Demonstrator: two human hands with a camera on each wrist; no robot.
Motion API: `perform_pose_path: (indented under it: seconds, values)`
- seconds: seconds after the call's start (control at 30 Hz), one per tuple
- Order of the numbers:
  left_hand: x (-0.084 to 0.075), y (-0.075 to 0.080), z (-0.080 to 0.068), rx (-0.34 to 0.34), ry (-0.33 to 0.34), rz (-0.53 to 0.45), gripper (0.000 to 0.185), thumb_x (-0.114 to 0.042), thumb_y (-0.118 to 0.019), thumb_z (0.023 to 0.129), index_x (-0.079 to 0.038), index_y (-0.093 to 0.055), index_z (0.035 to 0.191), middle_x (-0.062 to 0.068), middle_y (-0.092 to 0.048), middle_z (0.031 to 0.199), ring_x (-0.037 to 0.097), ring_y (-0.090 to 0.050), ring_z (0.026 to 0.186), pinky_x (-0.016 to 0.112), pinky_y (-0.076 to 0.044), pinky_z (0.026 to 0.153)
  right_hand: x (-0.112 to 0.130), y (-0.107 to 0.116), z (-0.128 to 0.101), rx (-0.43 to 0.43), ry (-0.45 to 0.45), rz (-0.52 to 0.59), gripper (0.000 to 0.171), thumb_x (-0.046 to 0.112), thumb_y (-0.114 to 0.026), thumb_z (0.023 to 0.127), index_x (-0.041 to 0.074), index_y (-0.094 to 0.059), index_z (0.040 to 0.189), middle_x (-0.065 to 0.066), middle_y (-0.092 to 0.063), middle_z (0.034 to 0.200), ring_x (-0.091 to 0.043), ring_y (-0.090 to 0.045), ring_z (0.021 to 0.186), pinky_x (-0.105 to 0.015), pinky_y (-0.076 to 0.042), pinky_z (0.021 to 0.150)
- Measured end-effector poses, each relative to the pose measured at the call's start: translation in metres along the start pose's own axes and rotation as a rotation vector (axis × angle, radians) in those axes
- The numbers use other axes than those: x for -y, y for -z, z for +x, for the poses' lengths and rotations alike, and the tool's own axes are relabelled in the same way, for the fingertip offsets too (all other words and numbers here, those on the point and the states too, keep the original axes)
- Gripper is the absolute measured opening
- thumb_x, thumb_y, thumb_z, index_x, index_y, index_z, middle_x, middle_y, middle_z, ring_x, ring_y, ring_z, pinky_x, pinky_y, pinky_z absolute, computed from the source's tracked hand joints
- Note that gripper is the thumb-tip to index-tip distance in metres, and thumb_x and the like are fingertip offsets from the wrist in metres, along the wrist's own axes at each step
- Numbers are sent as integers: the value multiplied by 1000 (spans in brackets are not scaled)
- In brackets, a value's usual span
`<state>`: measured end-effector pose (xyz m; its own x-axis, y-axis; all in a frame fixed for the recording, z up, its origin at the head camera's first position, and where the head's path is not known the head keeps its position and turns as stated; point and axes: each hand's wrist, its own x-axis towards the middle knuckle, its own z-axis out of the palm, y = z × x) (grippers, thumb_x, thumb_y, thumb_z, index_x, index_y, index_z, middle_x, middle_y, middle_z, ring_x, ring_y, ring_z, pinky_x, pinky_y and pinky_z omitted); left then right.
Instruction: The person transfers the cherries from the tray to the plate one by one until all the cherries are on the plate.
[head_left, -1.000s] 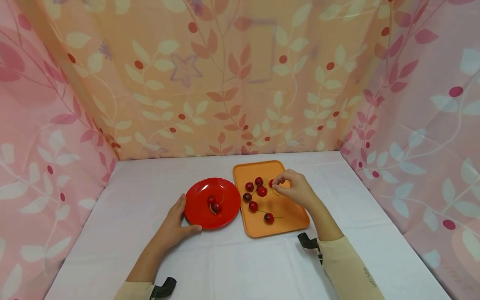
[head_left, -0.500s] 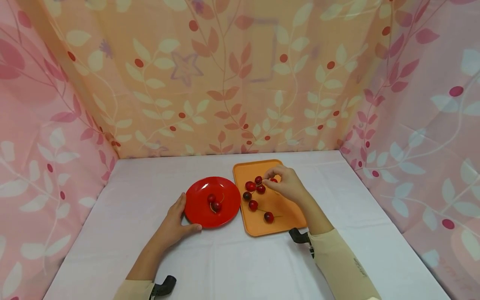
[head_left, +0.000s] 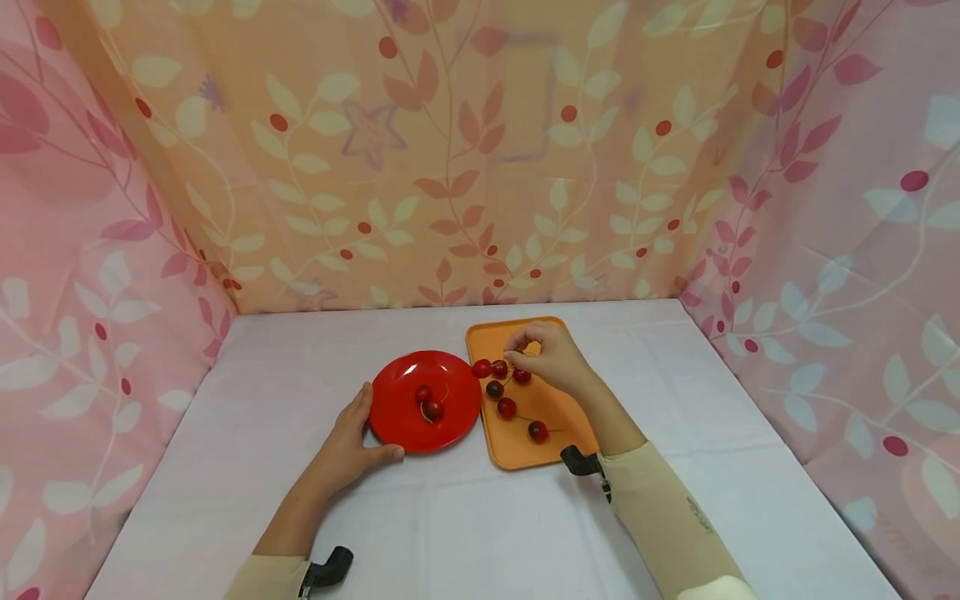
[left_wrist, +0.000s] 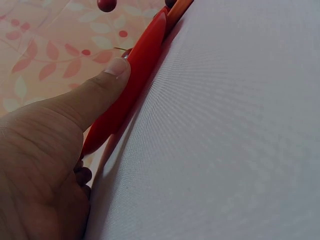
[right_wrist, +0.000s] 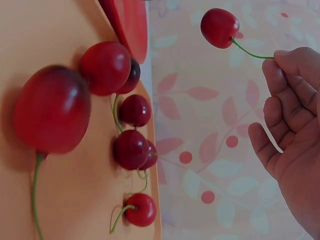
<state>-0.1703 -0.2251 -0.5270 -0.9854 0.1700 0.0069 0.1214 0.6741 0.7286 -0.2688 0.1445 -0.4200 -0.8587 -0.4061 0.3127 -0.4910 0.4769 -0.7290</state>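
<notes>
My right hand (head_left: 551, 354) pinches the green stem of a cherry (right_wrist: 220, 28) between thumb and index finger. In the right wrist view the fruit hangs out to the left of the fingertips, above the orange tray (right_wrist: 65, 200). The head view has this cherry (head_left: 481, 367) over the tray's left edge, close to the red plate (head_left: 405, 425). Two cherries (head_left: 433, 409) with stems lie on the plate. My left hand (head_left: 348, 450) holds the plate's rim, thumb at the near side and fingers along the left. The left wrist view has the thumb (left_wrist: 107, 82) against the rim.
Several more cherries (head_left: 507, 408) lie on the orange tray (head_left: 517, 454), right beside the plate; my right hand hides part of it. A white cloth (head_left: 450, 533) covers the table. Floral curtains (head_left: 480, 167) enclose the back and both sides.
My right hand has moved left across the tray, carrying the cherry by its stem toward the plate. The left hand and the plate have stayed in place.
</notes>
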Motion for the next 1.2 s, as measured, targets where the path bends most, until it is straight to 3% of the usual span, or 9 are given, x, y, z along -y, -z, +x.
perform_pose_path:
  seconds: [0.27,0.53,0.8,1.2]
  values:
    - [1,0,0,6,-1,-5,130,-56,-87,73,-15,-6,166,10,-10,173,40,-14,156,59,-44,111,12,-10,12,67,-25,-8,5,28,-78,93,24,-74,94,5,-67,95,-23,-62,91,-39,-55,81]
    - [1,1,0,5,-2,-2,131,-56,-87,74,-15,-5,166,10,-9,173,40,-13,156,60,-42,112,20,-31,30,121,-5,-3,6,25,-79,91,21,-74,91,2,-66,93,-27,-62,94,-33,-56,76]
    - [5,-5,-3,12,18,-3,131,-56,-87,73,-16,-5,166,9,-9,173,40,-13,156,60,-41,113,10,-58,37,197,-22,19,5,26,-78,93,22,-75,91,7,-68,92,-18,-61,95,-35,-57,86]
    - [4,-3,1,0,14,19,131,-62,-85,72,-18,-5,166,8,-10,173,40,-14,156,60,-44,110,3,-71,46,252,-34,-13,4,23,-78,92,20,-75,94,8,-69,89,-19,-60,93,-29,-57,83]
